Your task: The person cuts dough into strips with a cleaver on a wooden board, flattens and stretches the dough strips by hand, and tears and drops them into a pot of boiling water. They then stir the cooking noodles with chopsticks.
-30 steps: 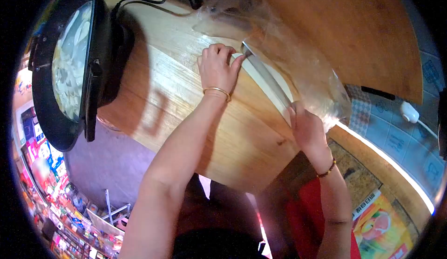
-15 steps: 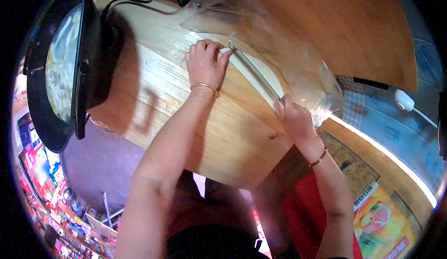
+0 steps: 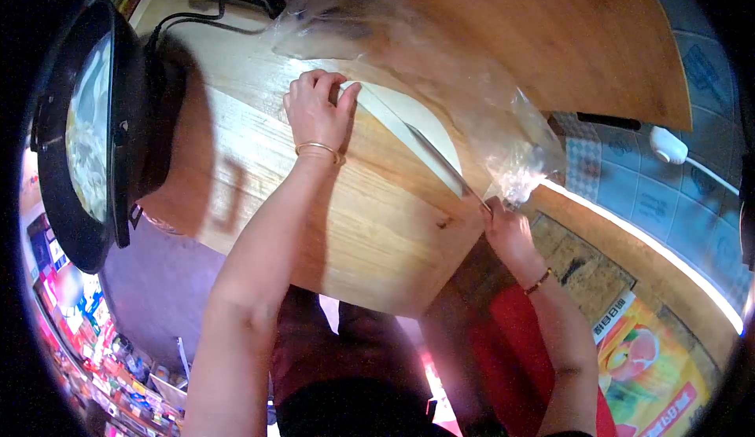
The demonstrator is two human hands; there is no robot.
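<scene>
A pale, thin sheet of dough (image 3: 429,119) with a curved far edge and a straight near edge lies on the wooden board (image 3: 370,217). At its left end, my left hand (image 3: 316,115) rests with bent, spread fingers, the thumb and index finger touching the dough. My right hand (image 3: 510,236) is closed around the handle of a long knife (image 3: 437,160). The blade runs along the straight near edge, its tip around the middle of the sheet. How deep the blade sits I cannot tell.
A black pan (image 3: 55,162) with pale, glossy contents stands at the left, a black cable (image 3: 189,19) behind it. Crumpled clear plastic (image 3: 472,99) borders the dough's far side. A white plug (image 3: 668,146) and a colourful printed box (image 3: 645,366) are at the right.
The knife has been drawn toward the lower right, its tip leaving my left hand's thumb. My right hand moved with it. My left hand keeps its place on the dough; the view shifted slightly.
</scene>
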